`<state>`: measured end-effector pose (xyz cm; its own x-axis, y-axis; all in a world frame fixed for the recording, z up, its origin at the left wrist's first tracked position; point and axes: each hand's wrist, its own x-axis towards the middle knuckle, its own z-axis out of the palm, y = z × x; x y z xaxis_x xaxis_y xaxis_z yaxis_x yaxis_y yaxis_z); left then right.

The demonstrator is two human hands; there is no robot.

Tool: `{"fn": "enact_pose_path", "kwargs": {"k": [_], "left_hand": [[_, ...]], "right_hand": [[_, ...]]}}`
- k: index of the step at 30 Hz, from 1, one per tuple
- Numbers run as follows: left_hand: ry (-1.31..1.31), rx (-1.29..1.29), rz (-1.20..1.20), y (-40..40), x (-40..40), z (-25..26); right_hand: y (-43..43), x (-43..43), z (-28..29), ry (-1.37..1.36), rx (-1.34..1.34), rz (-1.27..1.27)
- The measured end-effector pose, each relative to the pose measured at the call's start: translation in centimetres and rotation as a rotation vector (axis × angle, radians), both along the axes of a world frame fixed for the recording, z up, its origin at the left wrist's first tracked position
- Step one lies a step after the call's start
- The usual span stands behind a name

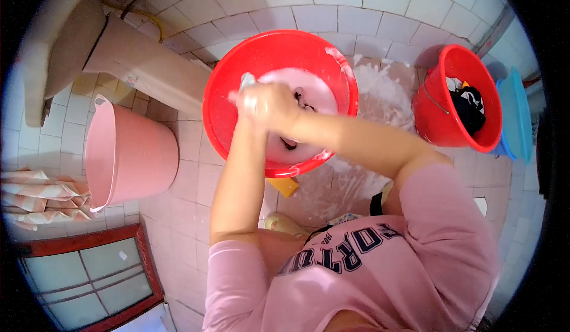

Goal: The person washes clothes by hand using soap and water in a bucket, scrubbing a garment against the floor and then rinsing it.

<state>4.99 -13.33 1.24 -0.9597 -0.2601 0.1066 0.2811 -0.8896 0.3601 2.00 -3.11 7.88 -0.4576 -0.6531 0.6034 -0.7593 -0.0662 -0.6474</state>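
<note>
Both my hands are pressed together, fists closed, above the left part of a red plastic basin [222, 69]. Motion blurs them. My left hand [246, 108] and my right hand [277, 103] grip a wet, whitish cloth [247, 80], whose end sticks out above the fingers; most of it is hidden. Foam clings to the knuckles. Milky, sudsy water [318, 83] fills the basin's bottom, and dark parts of a fabric item [289, 143] show through it. White lather [336, 58] streaks the basin's right rim.
Soap suds [383, 91] cover the tiles right of the basin. Beyond stand a red bucket [434, 105] holding dark clothes [465, 109] and a blue basin [516, 114]. At left are a pink tub [144, 158] and a sink pedestal [147, 60]. A yellow piece [284, 186] lies near the basin's front.
</note>
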Motion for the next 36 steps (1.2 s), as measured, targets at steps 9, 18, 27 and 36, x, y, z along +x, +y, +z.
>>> {"fn": "enact_pose_path", "kwargs": {"k": [9, 18, 27, 36], "left_hand": [[-0.645, -0.185, 0.460, 0.3, 3.4, 11.2], [-0.595, -0.800, 0.461, -3.4, 5.6, 13.3], [-0.651, -0.812, 0.643, -3.9, 6.1, 13.3], [-0.628, -0.870, 0.480, -2.0, 5.1, 13.0]], "right_hand": [[1.0, -13.8, 2.8, -0.870, 0.109, 0.348], [2.7, -14.9, 6.8, -0.942, 0.213, 0.502], [4.4, -15.0, 7.5, -0.731, 0.419, 0.697], [2.5, -13.9, 5.2, -0.857, 0.203, 0.551]]}}
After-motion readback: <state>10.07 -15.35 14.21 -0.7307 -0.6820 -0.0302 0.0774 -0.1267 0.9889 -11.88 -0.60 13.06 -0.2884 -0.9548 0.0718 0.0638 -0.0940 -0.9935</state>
